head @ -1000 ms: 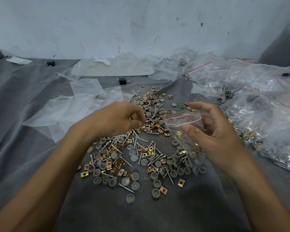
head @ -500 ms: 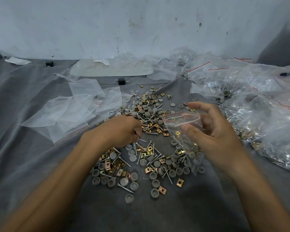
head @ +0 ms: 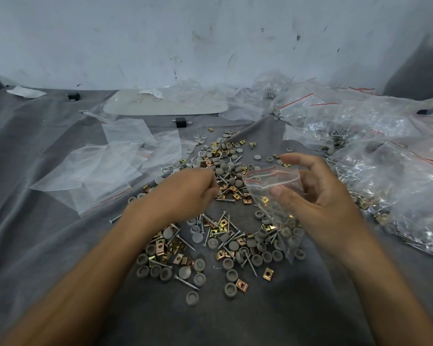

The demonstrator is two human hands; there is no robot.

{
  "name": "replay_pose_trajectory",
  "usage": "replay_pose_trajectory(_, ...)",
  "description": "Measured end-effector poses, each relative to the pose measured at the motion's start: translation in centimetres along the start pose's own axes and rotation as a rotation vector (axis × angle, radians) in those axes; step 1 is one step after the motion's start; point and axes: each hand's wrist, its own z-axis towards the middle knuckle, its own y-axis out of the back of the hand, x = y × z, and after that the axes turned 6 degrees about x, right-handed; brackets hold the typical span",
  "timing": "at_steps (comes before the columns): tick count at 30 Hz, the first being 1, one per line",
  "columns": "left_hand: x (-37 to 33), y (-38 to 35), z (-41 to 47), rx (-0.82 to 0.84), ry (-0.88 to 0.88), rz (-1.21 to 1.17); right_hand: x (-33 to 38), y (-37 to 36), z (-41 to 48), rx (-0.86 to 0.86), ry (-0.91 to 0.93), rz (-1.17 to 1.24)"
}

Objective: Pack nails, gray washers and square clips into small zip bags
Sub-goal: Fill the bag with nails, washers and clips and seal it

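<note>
A loose pile of nails (head: 186, 282), gray washers (head: 230, 289) and brass square clips (head: 268, 273) lies spread on the gray cloth (head: 48, 233). My right hand (head: 320, 203) holds a small clear zip bag (head: 273, 182) above the right side of the pile, thumb on its front and fingers behind it. The bag's red-lined mouth faces left, and a clip and a few other parts show through it. My left hand (head: 185, 193) is down on the middle of the pile with its fingers curled. Its fingertips are hidden, so what they hold is unclear.
Several empty zip bags (head: 110, 166) lie flat at the left. Filled bags of hardware (head: 390, 176) are heaped along the right side. A white plastic sheet (head: 165, 103) and small black blocks (head: 180, 122) sit near the back wall.
My left hand has dropped from beside the bag's mouth down into the pile and stays there. My right hand still holds the bag, almost unmoved.
</note>
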Motion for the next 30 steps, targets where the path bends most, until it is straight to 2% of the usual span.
replay_pose_trajectory(6, -1.1, 2.1, -0.7, -0.179, -0.095, -0.549, -0.2, 0.0, -0.1, -0.005, -0.003, -0.028)
replay_pose_trajectory(11, -2.6, 3.5, -1.3, -0.269, -0.124, -0.771, -0.7, 0.0, 0.0, 0.001, 0.006, -0.020)
replay_pose_trajectory(16, -4.1, 4.3, -1.6, -0.250, -0.153, -1.008, -0.8, -0.2, 0.0, 0.020, 0.013, -0.019)
replay_pose_trajectory(20, -5.0, 4.0, -1.8, -0.184, -0.189, -1.061, -0.7, -0.2, 0.0, 0.027, 0.013, -0.020)
replay_pose_trajectory(30, -5.5, 2.7, -1.6, -0.091, -0.222, -0.956, -0.2, -0.2, -0.1, 0.032, 0.011, -0.015)
